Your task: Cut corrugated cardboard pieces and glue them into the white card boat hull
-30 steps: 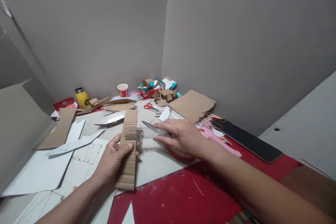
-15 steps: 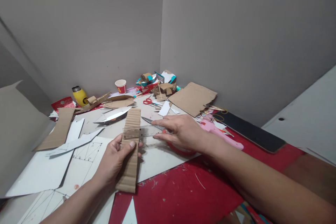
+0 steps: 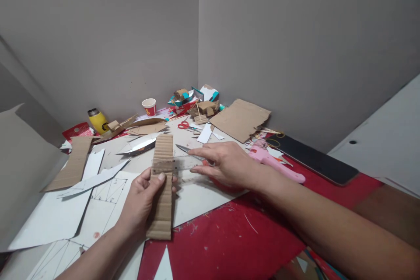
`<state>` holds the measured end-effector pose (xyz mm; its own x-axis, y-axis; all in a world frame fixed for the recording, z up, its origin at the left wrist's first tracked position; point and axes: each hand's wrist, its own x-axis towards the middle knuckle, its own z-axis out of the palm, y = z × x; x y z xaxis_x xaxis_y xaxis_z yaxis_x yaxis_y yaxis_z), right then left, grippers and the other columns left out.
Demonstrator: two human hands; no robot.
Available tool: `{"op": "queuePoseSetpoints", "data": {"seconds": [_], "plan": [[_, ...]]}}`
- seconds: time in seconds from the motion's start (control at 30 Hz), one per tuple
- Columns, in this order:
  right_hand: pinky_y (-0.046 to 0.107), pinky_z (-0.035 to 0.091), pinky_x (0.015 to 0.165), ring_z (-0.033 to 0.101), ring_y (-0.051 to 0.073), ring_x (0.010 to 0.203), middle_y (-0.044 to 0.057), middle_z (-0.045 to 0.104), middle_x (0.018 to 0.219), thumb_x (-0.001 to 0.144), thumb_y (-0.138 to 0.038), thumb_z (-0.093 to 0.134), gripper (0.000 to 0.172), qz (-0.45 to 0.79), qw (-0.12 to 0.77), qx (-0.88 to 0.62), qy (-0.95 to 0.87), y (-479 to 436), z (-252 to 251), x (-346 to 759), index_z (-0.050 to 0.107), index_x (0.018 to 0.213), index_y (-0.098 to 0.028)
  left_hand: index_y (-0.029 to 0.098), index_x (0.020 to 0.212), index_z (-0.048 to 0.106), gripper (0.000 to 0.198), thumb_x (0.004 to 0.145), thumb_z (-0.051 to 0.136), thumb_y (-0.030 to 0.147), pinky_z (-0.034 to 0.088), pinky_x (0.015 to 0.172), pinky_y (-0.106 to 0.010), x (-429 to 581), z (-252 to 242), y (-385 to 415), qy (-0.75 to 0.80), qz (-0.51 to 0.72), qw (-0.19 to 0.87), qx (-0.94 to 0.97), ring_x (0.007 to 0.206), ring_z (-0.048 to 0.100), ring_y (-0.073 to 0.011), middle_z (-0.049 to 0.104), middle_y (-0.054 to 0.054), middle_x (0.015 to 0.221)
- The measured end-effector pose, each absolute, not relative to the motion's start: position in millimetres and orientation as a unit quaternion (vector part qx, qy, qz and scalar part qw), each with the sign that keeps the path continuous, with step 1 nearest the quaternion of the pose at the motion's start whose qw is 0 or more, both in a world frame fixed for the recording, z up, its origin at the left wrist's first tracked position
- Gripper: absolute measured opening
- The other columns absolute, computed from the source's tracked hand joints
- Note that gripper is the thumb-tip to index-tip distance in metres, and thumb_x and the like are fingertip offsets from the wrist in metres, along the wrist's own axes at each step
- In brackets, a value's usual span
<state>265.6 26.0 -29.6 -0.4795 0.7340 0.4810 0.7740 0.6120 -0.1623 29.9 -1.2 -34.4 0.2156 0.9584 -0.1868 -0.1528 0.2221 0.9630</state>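
Note:
My left hand (image 3: 141,199) grips a long corrugated cardboard strip (image 3: 162,183) lying lengthwise on the white sheet (image 3: 203,192), thumb on top. A clear plastic ruler (image 3: 175,165) lies across the strip. My right hand (image 3: 226,164) rests flat on the ruler's right end, fingers stretched out. Under its fingers lie large scissors (image 3: 188,152) with red handles, blades pointing left toward the strip.
A pink glue gun (image 3: 274,162) and a black phone (image 3: 315,159) lie right of my hand. At the back stand a paper cup (image 3: 149,106), a yellow bottle (image 3: 97,119), small red scissors (image 3: 184,125), cardboard sheets (image 3: 241,119) and scraps. Grey walls close the corner.
The view has shifted a little; both hands stay on the strip and ruler. My right hand has slid slightly left along the ruler.

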Motion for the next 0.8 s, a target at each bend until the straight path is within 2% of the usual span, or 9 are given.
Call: {"op": "queuePoseSetpoints", "data": {"seconds": [0.3, 0.8], "plan": [[0.027, 0.039, 0.061, 0.061, 0.017, 0.066, 0.004, 0.070, 0.079, 0.087, -0.051, 0.057, 0.041, -0.019, 0.268, -0.442, -0.856, 25.4, -31.5, 263.4, 0.066, 0.115, -0.022, 0.016, 0.105, 0.069, 0.038, 0.072, 0.075, 0.034, 0.053, 0.064, -0.027, 30.2, -34.7, -1.6, 0.459, 0.451, 0.632, 0.431, 0.069, 0.068, -0.0180, 0.075, -0.008, 0.088], [0.028, 0.040, 0.063, 0.062, 0.019, 0.068, 0.005, 0.070, 0.079, 0.086, -0.049, 0.059, 0.040, -0.015, 0.267, -0.450, -0.852, 24.3, -29.5, 261.9, 0.067, 0.114, -0.022, 0.016, 0.098, 0.071, 0.032, 0.072, 0.075, 0.033, 0.052, 0.063, -0.025, 29.2, -35.3, -1.4, 0.466, 0.452, 0.634, 0.421, 0.067, 0.065, -0.0156, 0.074, -0.006, 0.083]]}}
